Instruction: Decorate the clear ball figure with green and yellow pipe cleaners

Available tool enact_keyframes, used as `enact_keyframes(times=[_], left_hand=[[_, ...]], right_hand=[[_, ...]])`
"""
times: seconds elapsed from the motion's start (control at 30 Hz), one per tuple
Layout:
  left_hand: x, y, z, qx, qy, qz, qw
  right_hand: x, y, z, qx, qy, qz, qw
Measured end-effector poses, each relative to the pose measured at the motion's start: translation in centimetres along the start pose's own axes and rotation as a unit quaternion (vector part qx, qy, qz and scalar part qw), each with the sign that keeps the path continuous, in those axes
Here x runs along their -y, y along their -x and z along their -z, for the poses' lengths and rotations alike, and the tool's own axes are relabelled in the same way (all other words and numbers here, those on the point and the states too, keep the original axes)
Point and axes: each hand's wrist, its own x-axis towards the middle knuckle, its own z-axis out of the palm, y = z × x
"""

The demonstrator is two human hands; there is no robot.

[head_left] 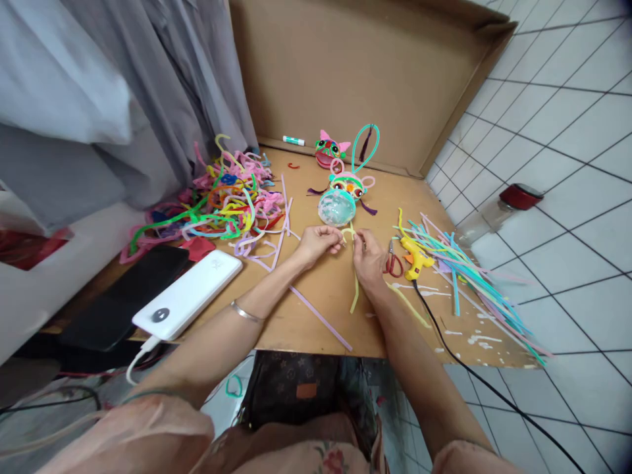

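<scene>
Between my hands is a yellow pipe cleaner (355,289), its upper part bent into a small curve and its long end hanging down toward me. My left hand (320,243) pinches the curved end. My right hand (368,255) is closed on the straighter stretch. Just beyond my fingers sits a pipe-cleaner animal head (348,184) with pink loop ears, round eyes, dark tassels and a tall teal loop. In front of its face is a clear rounded plastic shell (336,208) edged in teal.
A tangled pile of coloured pipe cleaners (237,197) lies left, near a white power bank (187,295). Right are red-handled scissors (394,263), a corded yellow glue gun (415,258) and straight pipe cleaners (474,283). A finished-looking head (330,150) and glue stick (293,141) stand near the cardboard (355,72).
</scene>
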Motion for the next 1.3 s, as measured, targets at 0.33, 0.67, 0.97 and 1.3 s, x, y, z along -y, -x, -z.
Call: enact_keyframes(times=[0.33,0.67,0.97,1.3], left_hand=[[-0.5,0.2,0.0,-0.013,0.124,0.072,0.990],[-0.6,0.1,0.0,-0.021,0.117,0.053,0.992],[0.0,0.3,-0.3,-0.048,-0.030,-0.055,0.997],[0.0,0.5,-0.2,0.078,0.062,-0.114,0.988]], right_hand=[[0.2,0.1,-0.3,0.006,-0.054,0.002,0.998],[0.0,-0.4,0.1,0.022,-0.068,-0.054,0.996],[0.0,-0.5,0.5,0.019,0.008,-0.044,0.999],[0.7,-1.9,1.2,0.083,-0.493,-0.165,0.850]])
